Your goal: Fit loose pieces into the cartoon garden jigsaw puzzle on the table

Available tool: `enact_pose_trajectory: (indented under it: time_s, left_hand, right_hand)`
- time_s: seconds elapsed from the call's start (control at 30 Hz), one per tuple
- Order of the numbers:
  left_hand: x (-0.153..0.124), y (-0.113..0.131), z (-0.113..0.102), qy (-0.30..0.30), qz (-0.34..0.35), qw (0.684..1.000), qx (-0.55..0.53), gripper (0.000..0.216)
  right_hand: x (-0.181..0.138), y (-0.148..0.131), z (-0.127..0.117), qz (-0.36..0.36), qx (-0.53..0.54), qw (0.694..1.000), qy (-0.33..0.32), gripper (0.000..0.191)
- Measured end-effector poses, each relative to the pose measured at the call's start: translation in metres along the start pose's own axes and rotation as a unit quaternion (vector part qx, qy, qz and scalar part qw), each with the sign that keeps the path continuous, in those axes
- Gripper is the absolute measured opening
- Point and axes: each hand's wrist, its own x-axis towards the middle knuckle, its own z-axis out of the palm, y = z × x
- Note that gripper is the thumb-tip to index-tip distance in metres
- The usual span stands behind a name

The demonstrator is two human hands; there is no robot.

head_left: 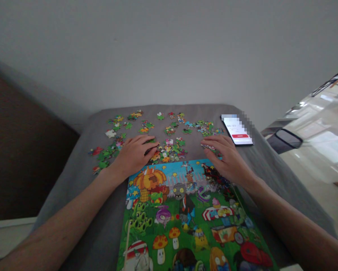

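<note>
My left hand [136, 152] rests over the loose pieces, fingers stretched forward and the thumb apart from them. Several jigsaw pieces [171, 150] lie just right of its fingertips, and green ones [104, 158] beside its wrist. On the other side my right hand [222, 152] lies with fingers extended and thumb apart. A few pieces [210, 147] show in the gap between its thumb and fingers; I see no firm grip on them. Between my forearms lies a colourful cartoon picture sheet [169, 210] with a pumpkin, zombies and mushrooms. The right hand partly covers its upper right corner.
More pieces [204, 128] are scattered across the far half of the grey cloth-covered table [81, 150]. A phone [236, 131] with a lit screen lies at the far right. A pale wall [157, 56] stands behind the table; glossy floor [312, 169] shows at right.
</note>
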Motion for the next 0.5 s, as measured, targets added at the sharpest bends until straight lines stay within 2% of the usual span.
enact_pose_trajectory:
  time_s: [0.17,0.5]
  left_hand:
    - [-0.003,0.001,-0.002,-0.011,0.003,1.0,-0.007,0.041]
    - [0.004,-0.006,0.0,0.025,-0.036,0.996,-0.075,0.033]
  right_hand:
    - [0.001,0.015,-0.002,0.007,-0.008,1.0,-0.01,0.026]
    - [0.001,0.013,-0.005,0.0,-0.009,1.0,-0.001,0.025]
